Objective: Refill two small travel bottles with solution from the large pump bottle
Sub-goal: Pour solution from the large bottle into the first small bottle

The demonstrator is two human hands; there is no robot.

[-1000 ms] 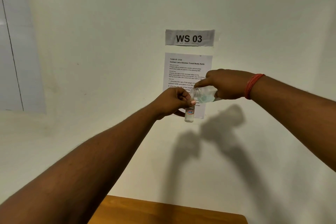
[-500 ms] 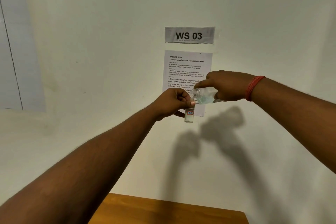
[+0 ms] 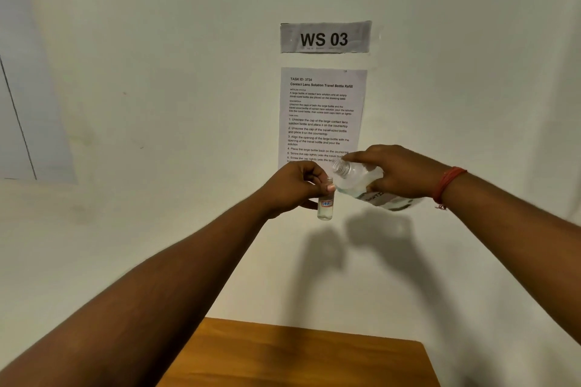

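Pour step. Left hand (image 3: 294, 187) pinches travel bottle (image 3: 325, 203) upright, mid-air above table (image 3: 301, 355). Right hand (image 3: 397, 171) grips large bottle (image 3: 358, 181), tilted, neck beside vial mouth. Advice: align mouths, tilt slowly, avoid overflow.

My left hand (image 3: 295, 187) hides the top of the small travel bottle (image 3: 325, 209). My right hand (image 3: 397, 171) covers much of the large bottle (image 3: 361, 182). The wooden table (image 3: 298, 355) is cut off at the bottom edge.
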